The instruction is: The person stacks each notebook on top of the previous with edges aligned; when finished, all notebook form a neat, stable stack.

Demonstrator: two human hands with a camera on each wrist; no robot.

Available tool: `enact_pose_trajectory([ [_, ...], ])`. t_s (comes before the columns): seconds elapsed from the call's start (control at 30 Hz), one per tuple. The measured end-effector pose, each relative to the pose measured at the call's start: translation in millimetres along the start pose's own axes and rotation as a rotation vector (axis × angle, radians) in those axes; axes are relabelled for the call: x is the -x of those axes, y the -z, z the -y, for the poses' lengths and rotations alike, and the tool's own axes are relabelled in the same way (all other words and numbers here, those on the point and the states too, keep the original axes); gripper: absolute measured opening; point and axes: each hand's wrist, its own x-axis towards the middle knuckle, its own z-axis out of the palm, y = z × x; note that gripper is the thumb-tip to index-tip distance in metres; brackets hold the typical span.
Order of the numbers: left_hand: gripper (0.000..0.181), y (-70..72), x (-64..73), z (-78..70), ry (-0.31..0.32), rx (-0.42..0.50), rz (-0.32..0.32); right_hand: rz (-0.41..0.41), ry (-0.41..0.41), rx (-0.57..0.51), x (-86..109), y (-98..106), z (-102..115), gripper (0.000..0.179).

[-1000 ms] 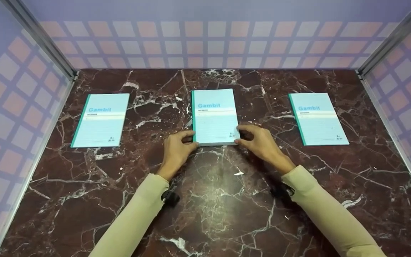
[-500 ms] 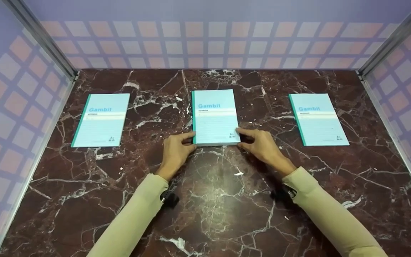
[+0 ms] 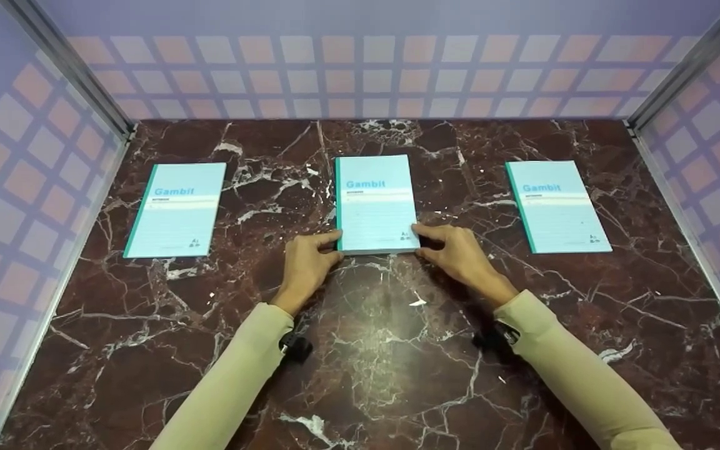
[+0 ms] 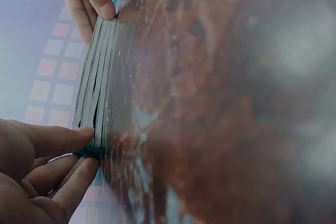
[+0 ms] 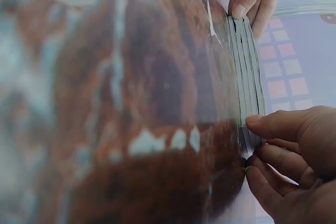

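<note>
A stack of several light-blue notebooks [image 3: 376, 206] with green spines lies flat in the middle of the table, the top cover printed "Gambit". My left hand [image 3: 307, 265] holds its near left corner, thumb at the near edge and fingers along the spine side. At the near right corner my right hand [image 3: 460, 253] does the same, its thumb [image 5: 260, 123] against the page edges. In the left wrist view the layered page edges [image 4: 94, 85] show thin gaps between the notebooks. Parts of the fingers behind the corners are hidden.
Matching notebooks lie apart on either side, one to the left [image 3: 175, 212] and one to the right [image 3: 557, 209]. The table [image 3: 385, 350] is dark red marble-patterned. Checked panels [image 3: 385, 75] enclose its back and sides.
My right hand shifts slightly down along the right edge of the stack, and its fingertips settle at the near corner. My left fingertips move slightly at the left corner. The notebooks stay in place.
</note>
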Motion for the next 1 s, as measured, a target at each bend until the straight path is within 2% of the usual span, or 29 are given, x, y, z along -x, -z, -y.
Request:
enact_pose_trajectory([
  [0.27,0.039,0.3,0.7,-1.0,0.011,0.003,0.011,-0.007,0.019,0.015,-0.1,1,-1,0.050],
  [0.4,0.039,0.7,0.4,-0.1,-0.005,-0.005,0.005,-0.003,0.013,0.012,-0.9,1,-1,0.049],
  [0.6,0.041,3.0,2.0,2.5,-0.018,0.026,0.030,0.007,-0.002,0.004,-0.4,5,2,0.054],
  [0.87,0.045,17.6,-0.5,6.5,0.005,0.074,0.025,-0.072,0.106,-0.051,-3.3,15,7,0.050],
  [1.0,0.047,27.9,-1.7,8.5,-0.023,0.033,-0.006,-0.111,0.181,-0.084,-8.1,13,14,0.048],
])
